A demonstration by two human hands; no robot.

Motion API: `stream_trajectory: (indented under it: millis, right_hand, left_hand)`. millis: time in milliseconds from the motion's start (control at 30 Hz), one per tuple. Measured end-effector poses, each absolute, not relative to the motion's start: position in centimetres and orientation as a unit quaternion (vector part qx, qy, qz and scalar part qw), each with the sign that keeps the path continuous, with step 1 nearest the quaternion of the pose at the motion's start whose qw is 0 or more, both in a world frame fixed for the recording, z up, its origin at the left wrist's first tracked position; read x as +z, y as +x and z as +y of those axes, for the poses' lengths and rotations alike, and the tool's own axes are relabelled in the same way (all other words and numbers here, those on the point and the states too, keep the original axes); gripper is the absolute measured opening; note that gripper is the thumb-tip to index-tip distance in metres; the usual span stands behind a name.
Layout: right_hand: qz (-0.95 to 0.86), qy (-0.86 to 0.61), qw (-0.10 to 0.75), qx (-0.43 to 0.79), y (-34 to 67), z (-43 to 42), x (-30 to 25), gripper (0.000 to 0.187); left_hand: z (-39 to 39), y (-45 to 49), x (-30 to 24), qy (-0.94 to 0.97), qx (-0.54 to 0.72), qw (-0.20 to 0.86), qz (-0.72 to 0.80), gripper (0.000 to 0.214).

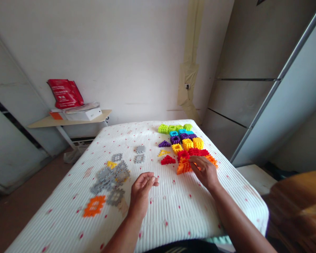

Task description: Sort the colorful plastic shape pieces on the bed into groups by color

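My right hand (204, 171) reaches over the row of orange interlocking building tiles (183, 166), thumb and fingers bent around them at the near end of the sorted pieces. Its fingertips are partly hidden. My left hand (142, 188) hovers over the bed's middle, fingers loosely curled and thumb apart, with nothing visible in it. Just beyond the orange tiles are red tiles (198, 151). Left of these lie a red triangular piece (168, 160), a yellow triangular piece (163, 153) and a purple triangular piece (164, 144).
Yellow (187, 144), purple (175, 140), blue (182, 131) and green stacks (163, 128) extend toward the back. Loose grey tiles (105, 175) and an orange tile (94, 206) lie left on the quilted cover (168, 218). A side table (48, 122) holds red bags (64, 93); a wardrobe (242, 98) stands right.
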State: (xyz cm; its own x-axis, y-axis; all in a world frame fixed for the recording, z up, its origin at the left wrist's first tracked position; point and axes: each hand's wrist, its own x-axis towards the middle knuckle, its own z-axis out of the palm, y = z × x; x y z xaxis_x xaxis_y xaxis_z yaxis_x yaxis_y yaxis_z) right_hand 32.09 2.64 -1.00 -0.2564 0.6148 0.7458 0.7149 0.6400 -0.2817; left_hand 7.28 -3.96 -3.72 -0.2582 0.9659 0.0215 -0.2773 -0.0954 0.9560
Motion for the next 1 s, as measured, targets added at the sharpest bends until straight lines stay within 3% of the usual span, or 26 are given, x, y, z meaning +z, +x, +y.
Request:
stream_trajectory:
  millis: [133, 367, 500, 733, 1000]
  right_hand:
    - [-0.767, -0.409, 0.493, -0.036, 32.3, 2.3, -1.0, 0.016]
    - [-0.740, -0.393, 0.539, -0.089, 32.6, 1.7, -0.8, 0.014]
    - [-0.739, -0.379, 0.548, -0.098, 32.3, 1.6, -0.7, 0.014]
    - [-0.744, -0.372, 0.545, -0.107, 31.9, 1.5, -0.8, 0.013]
    - [-0.744, -0.375, 0.544, -0.104, 32.1, 1.4, -0.8, 0.013]
  left_hand:
    - [-4.8, 6.2, -3.7, 0.411, 0.633, 0.422, 0.503, 0.024]
    - [-9.5, -2.4, -3.6, 0.552, 0.546, 0.067, 0.626, 0.012]
    - [-12.2, -8.3, -3.9, 0.561, 0.439, -0.022, 0.701, 0.022]
    - [-13.0, -10.9, -4.8, 0.589, 0.312, -0.014, 0.746, 0.032]
    - [-13.0, -10.5, -4.6, 0.548, 0.362, -0.014, 0.754, 0.024]
